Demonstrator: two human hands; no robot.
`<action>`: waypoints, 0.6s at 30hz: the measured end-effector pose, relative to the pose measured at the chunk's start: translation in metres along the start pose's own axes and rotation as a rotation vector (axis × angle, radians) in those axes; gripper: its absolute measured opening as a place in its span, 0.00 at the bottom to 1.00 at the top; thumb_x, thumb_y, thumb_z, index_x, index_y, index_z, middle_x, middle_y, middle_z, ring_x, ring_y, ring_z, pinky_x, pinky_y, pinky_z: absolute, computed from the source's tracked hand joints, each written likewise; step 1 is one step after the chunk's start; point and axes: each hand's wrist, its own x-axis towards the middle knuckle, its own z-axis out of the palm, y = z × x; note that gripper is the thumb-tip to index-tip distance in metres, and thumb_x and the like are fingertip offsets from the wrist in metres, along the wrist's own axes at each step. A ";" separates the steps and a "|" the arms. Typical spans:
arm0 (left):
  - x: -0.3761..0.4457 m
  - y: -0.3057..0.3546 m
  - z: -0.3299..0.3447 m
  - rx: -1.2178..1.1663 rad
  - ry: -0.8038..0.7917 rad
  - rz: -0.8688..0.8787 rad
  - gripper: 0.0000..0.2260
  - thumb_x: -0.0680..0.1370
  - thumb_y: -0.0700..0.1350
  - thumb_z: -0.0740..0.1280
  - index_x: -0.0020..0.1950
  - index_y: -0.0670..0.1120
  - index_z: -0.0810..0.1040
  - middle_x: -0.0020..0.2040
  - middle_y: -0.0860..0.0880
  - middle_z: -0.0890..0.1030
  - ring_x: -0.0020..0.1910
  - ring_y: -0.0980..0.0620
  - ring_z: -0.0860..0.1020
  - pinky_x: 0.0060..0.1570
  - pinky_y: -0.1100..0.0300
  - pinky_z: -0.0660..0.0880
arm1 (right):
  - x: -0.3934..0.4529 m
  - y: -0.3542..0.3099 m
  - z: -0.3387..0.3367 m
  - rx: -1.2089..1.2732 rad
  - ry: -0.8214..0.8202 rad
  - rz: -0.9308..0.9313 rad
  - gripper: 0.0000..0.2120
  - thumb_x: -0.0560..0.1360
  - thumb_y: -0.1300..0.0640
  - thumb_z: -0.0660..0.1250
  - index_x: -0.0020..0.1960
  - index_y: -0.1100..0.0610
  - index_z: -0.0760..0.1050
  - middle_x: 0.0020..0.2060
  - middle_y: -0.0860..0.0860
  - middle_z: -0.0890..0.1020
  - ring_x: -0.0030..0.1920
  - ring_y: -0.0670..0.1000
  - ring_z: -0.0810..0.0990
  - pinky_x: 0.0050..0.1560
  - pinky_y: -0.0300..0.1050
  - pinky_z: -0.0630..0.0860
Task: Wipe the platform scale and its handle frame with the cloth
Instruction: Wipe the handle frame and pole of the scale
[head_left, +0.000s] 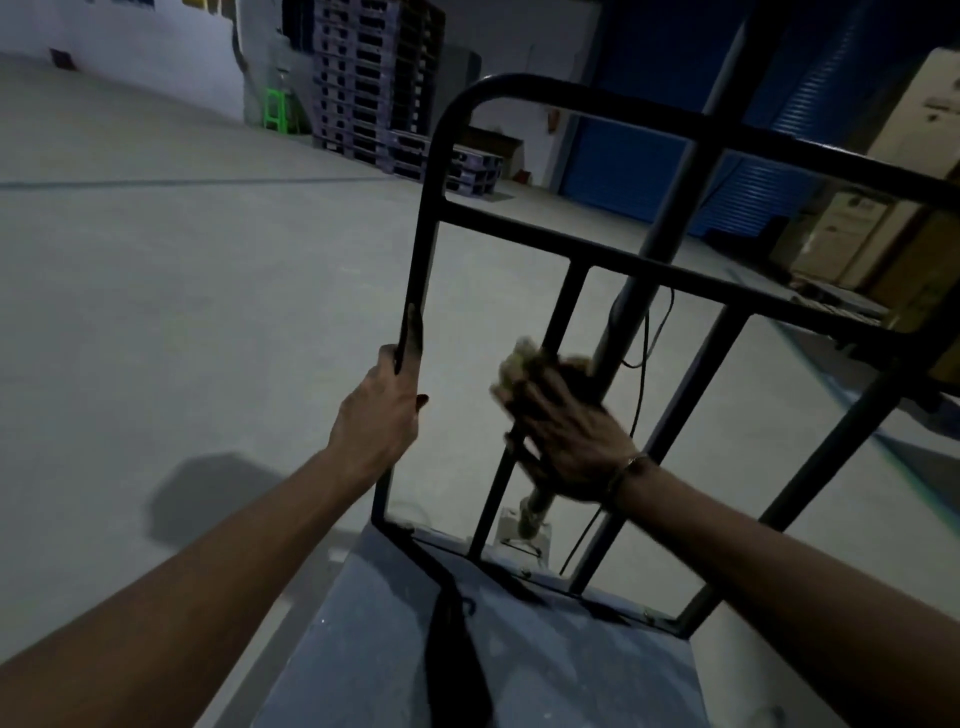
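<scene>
Handle frame (582, 249): left upright is being gripped by the left hand (382, 410). Cloth (524, 364) is being clasped around an inner bar by the right hand (566, 436). Full-length strokes are being advised, frame steadied.

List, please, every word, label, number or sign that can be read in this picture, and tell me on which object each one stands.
No text can be read.
Cardboard boxes at the right: dark label marks, too blurred to read.
Tall box at the upper right: small printed marks, too small to read.
Handle frame, platform, cloth: no writing visible.
</scene>
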 end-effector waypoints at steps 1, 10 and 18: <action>0.001 -0.002 0.003 -0.030 -0.015 -0.013 0.42 0.80 0.39 0.70 0.86 0.45 0.46 0.62 0.38 0.72 0.44 0.37 0.78 0.35 0.51 0.70 | -0.011 -0.010 0.015 -0.022 -0.064 -0.055 0.29 0.81 0.49 0.55 0.80 0.57 0.61 0.80 0.59 0.59 0.82 0.63 0.47 0.76 0.68 0.54; 0.002 -0.012 0.012 -0.063 0.006 0.013 0.40 0.79 0.33 0.69 0.85 0.44 0.51 0.58 0.39 0.74 0.33 0.43 0.74 0.31 0.55 0.66 | -0.033 -0.020 0.047 -0.135 -0.027 -0.223 0.29 0.79 0.64 0.56 0.80 0.55 0.61 0.79 0.57 0.65 0.81 0.61 0.57 0.70 0.63 0.70; -0.002 -0.015 0.017 -0.092 0.010 -0.011 0.39 0.80 0.35 0.68 0.85 0.47 0.50 0.59 0.41 0.73 0.33 0.43 0.73 0.31 0.53 0.68 | 0.010 -0.003 -0.006 -0.022 0.134 0.117 0.28 0.83 0.45 0.57 0.80 0.55 0.63 0.79 0.58 0.64 0.80 0.62 0.58 0.79 0.64 0.57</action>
